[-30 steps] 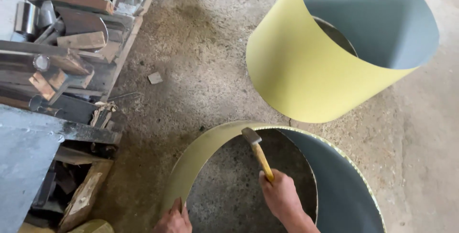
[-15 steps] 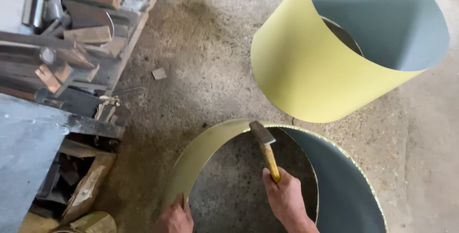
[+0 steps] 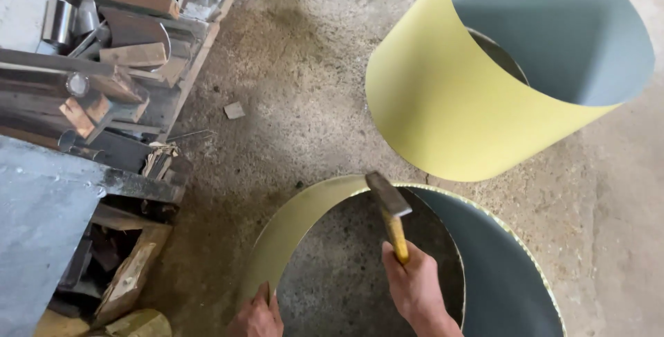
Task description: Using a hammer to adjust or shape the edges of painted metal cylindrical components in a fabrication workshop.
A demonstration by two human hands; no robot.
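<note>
Fingers of the left hand (image 3: 257, 315) pinch the near rim of the yellow metal ring (image 3: 297, 226) at the bottom edge of the view, so this hand is closed on the sheet itself. Beside it, the right hand (image 3: 415, 285) is wrapped tight around the yellow handle of the hammer (image 3: 391, 214), whose dark head sits just over the far rim of the same ring, above and ahead of the fist. A risk I see: a blow landing off the rim could dent the thin wall, or make the ring jump under the left fingers, which are close to a sharp edge. Further away stands a second, taller yellow cylinder (image 3: 470, 108) with grey inside, on the concrete floor (image 3: 304, 81). At far left, a rack of scrap metal (image 3: 104, 81).
</note>
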